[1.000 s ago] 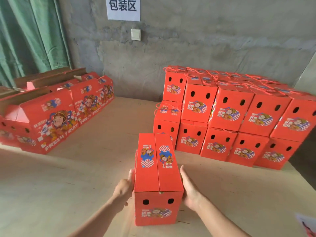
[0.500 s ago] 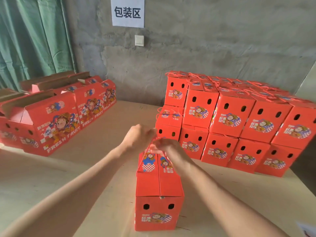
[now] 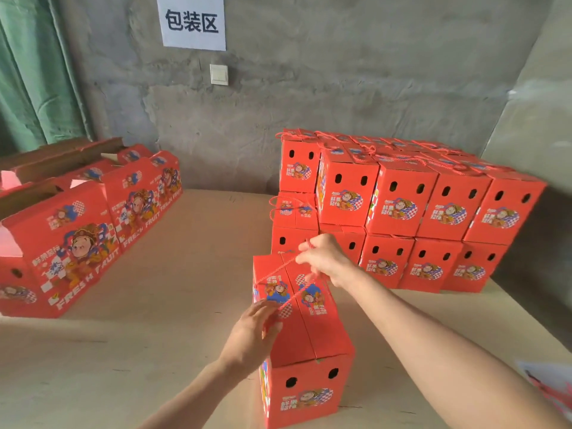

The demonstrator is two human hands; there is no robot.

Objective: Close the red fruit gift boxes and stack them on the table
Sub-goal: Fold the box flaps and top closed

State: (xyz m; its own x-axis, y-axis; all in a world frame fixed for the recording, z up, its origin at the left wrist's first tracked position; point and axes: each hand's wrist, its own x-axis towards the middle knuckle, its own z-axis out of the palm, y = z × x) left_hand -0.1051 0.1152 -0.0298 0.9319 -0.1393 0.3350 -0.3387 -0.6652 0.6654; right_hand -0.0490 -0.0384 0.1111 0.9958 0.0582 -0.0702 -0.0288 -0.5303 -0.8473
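A closed red fruit gift box (image 3: 309, 345) stands lengthwise in front of me on the wooden table (image 3: 154, 335). Its red cord handle (image 3: 280, 267) is pulled up off the lid. My right hand (image 3: 325, 258) pinches the cord above the box's far end. My left hand (image 3: 253, 332) lies at the box's left top edge with its fingers on the other cord strand. Behind, closed red boxes form a stack (image 3: 402, 212) two layers high.
Several open red boxes (image 3: 77, 230) with raised flaps line the table's left side. A concrete wall with a paper sign (image 3: 192, 23) and a green curtain (image 3: 34, 72) stand behind. A printed sheet (image 3: 551, 385) lies at the table's right front corner.
A second ago both hands held the box by its sides. They went to the far end of the lid; now the left hand has come back nearer and the cord is drawn up.
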